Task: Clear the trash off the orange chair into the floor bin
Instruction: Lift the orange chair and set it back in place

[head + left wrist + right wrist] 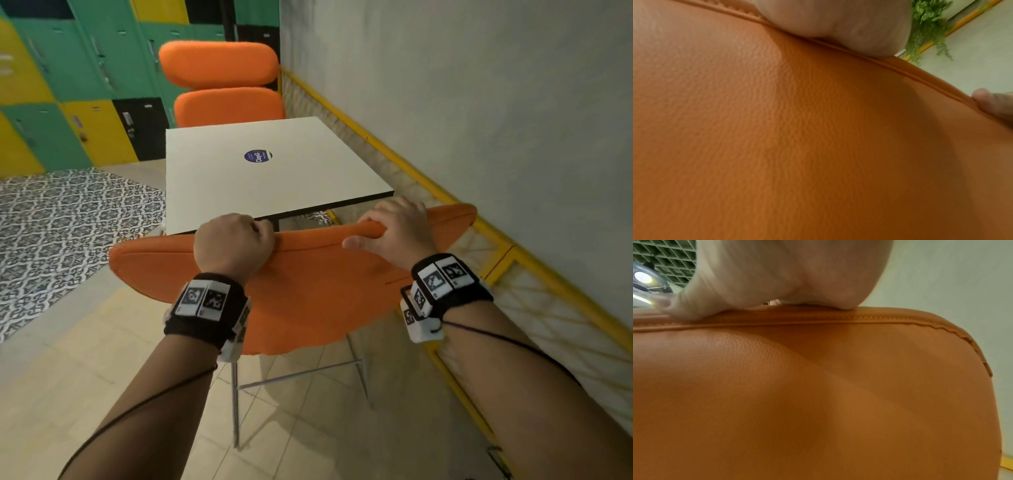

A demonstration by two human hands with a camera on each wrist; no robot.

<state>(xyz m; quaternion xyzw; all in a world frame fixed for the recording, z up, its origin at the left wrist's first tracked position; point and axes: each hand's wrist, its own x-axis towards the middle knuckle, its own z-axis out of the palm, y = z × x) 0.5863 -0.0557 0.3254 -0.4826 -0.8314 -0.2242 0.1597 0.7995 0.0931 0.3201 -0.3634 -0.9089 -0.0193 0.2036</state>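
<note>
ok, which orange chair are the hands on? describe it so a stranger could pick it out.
Find the white square table by the grey wall. Two orange chairs flank it; take the near orange chair, back to the camera. Unlike the far one by the lockers, both hands, left and right, grip its top edge.

A square white table (267, 171) stands by a pale plaster wall (479, 85), a round purple sticker (258, 156) at its middle. Beyond it sits a second orange seat (222, 82), and behind that a bank of lockers (68, 68) — green, yellow and black doors. A yellow-framed lattice panel (428, 192) runs along the wall's foot. The floor is beige tile (85, 359), with a patch of grey-and-white patterned tile (61, 219) to the left — the light is dim and warm.
</note>
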